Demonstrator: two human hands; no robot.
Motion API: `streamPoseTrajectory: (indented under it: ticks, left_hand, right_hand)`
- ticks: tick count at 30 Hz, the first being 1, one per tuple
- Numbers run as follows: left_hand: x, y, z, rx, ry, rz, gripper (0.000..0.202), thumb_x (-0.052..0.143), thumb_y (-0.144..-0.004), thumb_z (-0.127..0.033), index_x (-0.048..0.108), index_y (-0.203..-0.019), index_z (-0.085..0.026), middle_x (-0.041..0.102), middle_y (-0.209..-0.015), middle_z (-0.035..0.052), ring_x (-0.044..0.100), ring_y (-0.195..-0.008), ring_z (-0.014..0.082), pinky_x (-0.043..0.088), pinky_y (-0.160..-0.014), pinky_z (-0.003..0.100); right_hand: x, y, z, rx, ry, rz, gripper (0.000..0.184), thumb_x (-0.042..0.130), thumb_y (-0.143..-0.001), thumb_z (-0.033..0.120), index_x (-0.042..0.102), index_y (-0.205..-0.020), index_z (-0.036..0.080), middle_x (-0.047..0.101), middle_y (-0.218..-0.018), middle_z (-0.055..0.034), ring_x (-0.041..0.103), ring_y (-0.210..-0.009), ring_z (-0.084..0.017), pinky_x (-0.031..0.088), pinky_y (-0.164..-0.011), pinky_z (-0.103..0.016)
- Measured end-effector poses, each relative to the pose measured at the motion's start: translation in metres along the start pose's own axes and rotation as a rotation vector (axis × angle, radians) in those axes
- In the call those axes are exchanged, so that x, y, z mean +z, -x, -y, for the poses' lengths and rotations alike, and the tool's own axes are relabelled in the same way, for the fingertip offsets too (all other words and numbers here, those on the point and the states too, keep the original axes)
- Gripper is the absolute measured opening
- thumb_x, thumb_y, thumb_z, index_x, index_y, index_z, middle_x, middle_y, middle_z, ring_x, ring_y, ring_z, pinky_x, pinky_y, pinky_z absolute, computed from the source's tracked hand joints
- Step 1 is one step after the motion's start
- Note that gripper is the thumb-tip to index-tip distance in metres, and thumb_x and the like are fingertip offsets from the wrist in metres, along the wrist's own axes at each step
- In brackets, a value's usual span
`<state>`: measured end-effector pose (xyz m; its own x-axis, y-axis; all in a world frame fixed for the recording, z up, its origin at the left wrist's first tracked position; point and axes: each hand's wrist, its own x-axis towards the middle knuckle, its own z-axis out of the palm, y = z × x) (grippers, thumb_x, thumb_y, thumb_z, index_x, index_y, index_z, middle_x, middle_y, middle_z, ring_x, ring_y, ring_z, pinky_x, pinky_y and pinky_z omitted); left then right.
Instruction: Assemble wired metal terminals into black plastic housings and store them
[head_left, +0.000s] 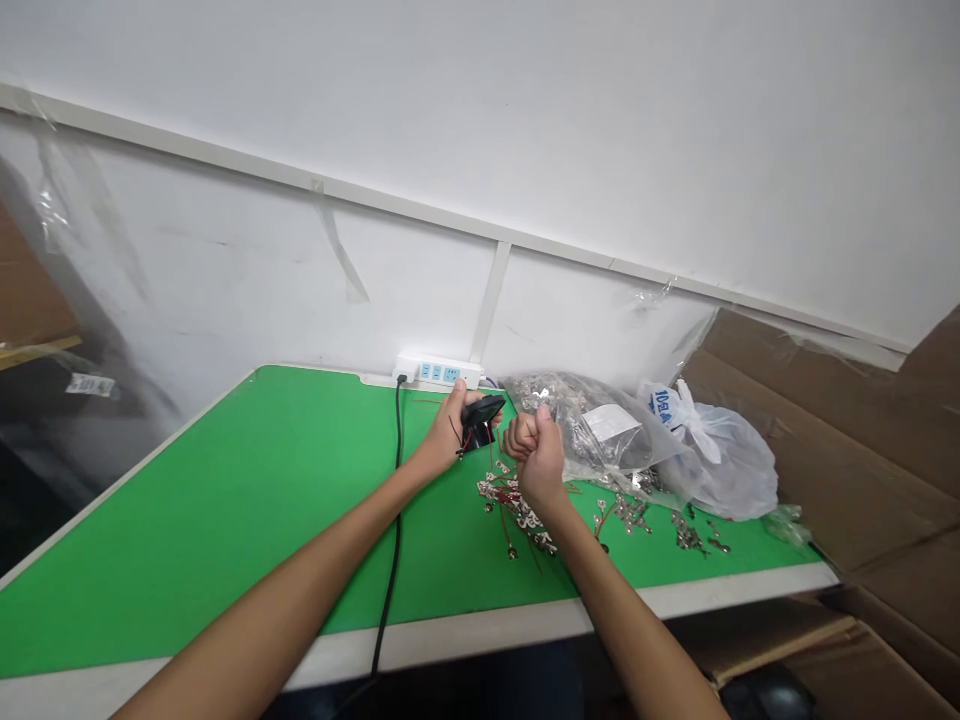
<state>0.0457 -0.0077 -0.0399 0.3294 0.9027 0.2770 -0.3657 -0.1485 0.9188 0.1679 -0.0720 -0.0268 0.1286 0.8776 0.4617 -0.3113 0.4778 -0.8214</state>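
Black object point(481, 415) half-hidden in the closed left hand point(442, 440); right hand point(538, 458) fisted, anything inside it hidden from view.

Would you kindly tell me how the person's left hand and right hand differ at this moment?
The left hand grips a black object, while the right hand is closed in a fist with nothing visible in it. The left hand is nearer the power strip, whereas the right hand is over the metal terminals on the green mat. Both hands are bare and over the mat.
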Motion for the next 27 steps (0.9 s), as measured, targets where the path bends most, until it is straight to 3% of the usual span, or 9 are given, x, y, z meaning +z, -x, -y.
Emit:
streamPoseTrajectory:
  ticks: [4,10,17,23,27]
  left_hand:
    - [-0.002,-0.002,0.008,-0.023,-0.009,0.021,0.087,0.039,-0.083,-0.093,0.075,-0.088,-0.014,0.077,-0.081,0.0126,0.074,-0.078,0.0261,0.057,-0.07,0.034]
    - [-0.007,-0.006,0.017,-0.055,-0.011,-0.007,0.084,0.045,-0.081,-0.093,0.074,-0.086,-0.014,0.076,-0.076,0.0112,0.072,-0.069,0.0236,0.055,-0.063,0.031]
    - [-0.007,-0.01,0.009,-0.196,0.103,-0.111,0.091,0.034,-0.081,-0.096,0.073,-0.086,-0.014,0.075,-0.073,0.0114,0.075,-0.071,0.0246,0.058,-0.063,0.034]
    - [-0.005,-0.012,0.009,-0.204,0.133,-0.065,0.092,0.036,-0.079,-0.098,0.074,-0.083,-0.014,0.074,-0.067,0.0099,0.074,-0.069,0.0244,0.057,-0.063,0.033]
    - [-0.006,-0.013,0.011,-0.205,0.125,-0.048,0.097,0.032,-0.078,-0.1,0.075,-0.086,-0.014,0.076,-0.071,0.0121,0.076,-0.075,0.0275,0.058,-0.066,0.035]
  right_hand:
    - [0.003,0.003,-0.003,-0.067,-0.006,-0.107,0.065,0.055,-0.093,0.063,0.026,-0.05,0.025,0.019,-0.049,0.0065,0.014,-0.046,-0.01,0.012,-0.048,-0.03]
    - [0.005,0.003,-0.004,-0.035,-0.029,-0.116,0.056,0.056,-0.088,0.052,0.025,-0.049,0.025,0.018,-0.048,0.0069,0.012,-0.046,-0.01,0.012,-0.047,-0.029]
    - [0.001,-0.002,-0.001,0.17,-0.152,-0.168,0.044,0.051,-0.081,0.042,0.023,-0.052,0.025,0.016,-0.048,0.0087,0.009,-0.044,-0.009,0.011,-0.043,-0.025]
    - [0.01,0.005,0.003,0.429,-0.326,-0.154,0.038,0.043,-0.084,0.032,0.018,-0.056,0.025,0.015,-0.048,0.009,0.006,-0.042,-0.009,0.015,-0.038,-0.024]
    - [0.017,0.009,0.004,0.474,-0.332,-0.151,0.037,0.041,-0.085,0.031,0.019,-0.055,0.025,0.016,-0.048,0.0091,0.006,-0.042,-0.009,0.014,-0.038,-0.023]
